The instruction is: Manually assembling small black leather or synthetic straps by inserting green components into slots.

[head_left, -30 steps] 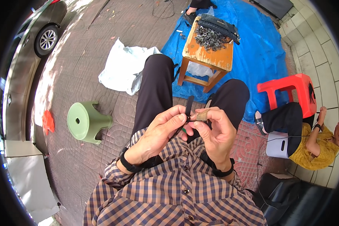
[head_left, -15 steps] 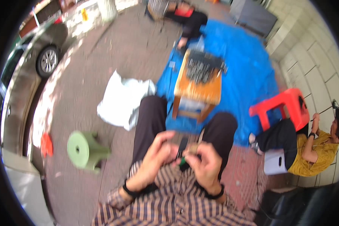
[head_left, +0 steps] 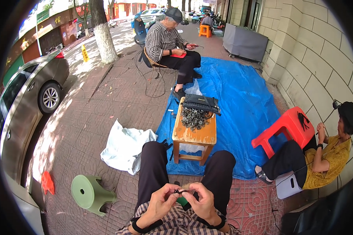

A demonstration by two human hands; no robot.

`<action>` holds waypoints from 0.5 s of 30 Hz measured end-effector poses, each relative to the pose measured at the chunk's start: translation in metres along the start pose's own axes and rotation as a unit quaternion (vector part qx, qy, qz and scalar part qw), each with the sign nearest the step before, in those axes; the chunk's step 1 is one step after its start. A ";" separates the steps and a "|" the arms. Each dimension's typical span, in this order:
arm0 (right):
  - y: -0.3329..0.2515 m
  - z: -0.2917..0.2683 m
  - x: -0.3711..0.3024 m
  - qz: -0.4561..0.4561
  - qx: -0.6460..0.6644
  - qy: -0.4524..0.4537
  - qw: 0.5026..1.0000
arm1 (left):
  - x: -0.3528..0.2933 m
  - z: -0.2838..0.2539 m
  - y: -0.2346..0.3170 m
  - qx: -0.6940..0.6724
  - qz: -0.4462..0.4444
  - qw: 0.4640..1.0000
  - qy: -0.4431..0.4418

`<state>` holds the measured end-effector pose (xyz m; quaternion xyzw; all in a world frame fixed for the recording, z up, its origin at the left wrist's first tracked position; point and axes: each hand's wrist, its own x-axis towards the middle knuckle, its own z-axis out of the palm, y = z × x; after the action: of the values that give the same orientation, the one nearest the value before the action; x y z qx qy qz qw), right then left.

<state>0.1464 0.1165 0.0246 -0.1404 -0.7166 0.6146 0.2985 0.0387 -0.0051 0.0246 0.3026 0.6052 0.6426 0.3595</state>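
Strip (head_left: 179, 191): small and dark, held over the wearer's lap between both sets of fingertips; the fingers hide most of it.
Left hand (head_left: 159, 203): curled nearly closed, thumb and forefinger pinched on the strip's left part.
Right hand (head_left: 202, 200): curled likewise, thumb and forefinger pinched together at the strip's right part, just beside the left fingertips; a tan bit (head_left: 186, 187) there is too small to identify.
Green patch (head_left: 182, 201): just below the fingertips, between the hands; what it belongs to I cannot tell.
Wristbands (head_left: 137, 226): dark, one on each wrist, near the cuffs of a checked shirt (head_left: 178, 221).
Wooden stool (head_left: 192, 137): beyond the knees on a blue tarp (head_left: 239, 102), its worn top bearing a heap of dark metal rings (head_left: 195, 118) and, at the far end, a black pouch (head_left: 201, 102).
White sack (head_left: 126, 147): crumpled on the paving, beside the left knee.
Green plastic stool (head_left: 86, 192): on the paving, left of the wearer.
Red plastic stool (head_left: 284, 127): to the right, with black strips (head_left: 303, 121) on its seat.
Co-workers: one in a yellow top (head_left: 327, 166) sits at the right by the block wall (head_left: 313, 70), hands raised together; another in a striped shirt (head_left: 157, 41) sits beside the tarp's far end, holding something red (head_left: 179, 55).
Car (head_left: 31, 105): parked at the left.
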 end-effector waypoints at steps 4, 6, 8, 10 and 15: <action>-0.007 0.002 -0.003 -0.014 -0.015 0.002 1.000 | -0.006 -0.001 -0.003 0.003 -0.004 1.000 0.023; -0.002 0.001 -0.005 -0.029 -0.001 -0.001 1.000 | -0.008 0.004 0.005 0.000 -0.007 0.999 0.048; -0.001 0.000 -0.001 -0.028 -0.016 -0.005 0.999 | -0.004 0.004 0.000 0.065 0.044 0.995 0.060; 0.001 0.000 0.001 -0.030 -0.022 -0.007 0.999 | -0.004 0.006 0.000 0.064 0.058 0.995 0.057; -0.003 -0.005 0.017 0.024 0.086 0.052 0.995 | 0.010 -0.001 0.004 -0.044 0.043 0.998 -0.023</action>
<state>0.1369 0.1293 0.0319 -0.1633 -0.6410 0.6728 0.3313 0.0315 0.0024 0.0276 0.3264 0.5544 0.6764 0.3585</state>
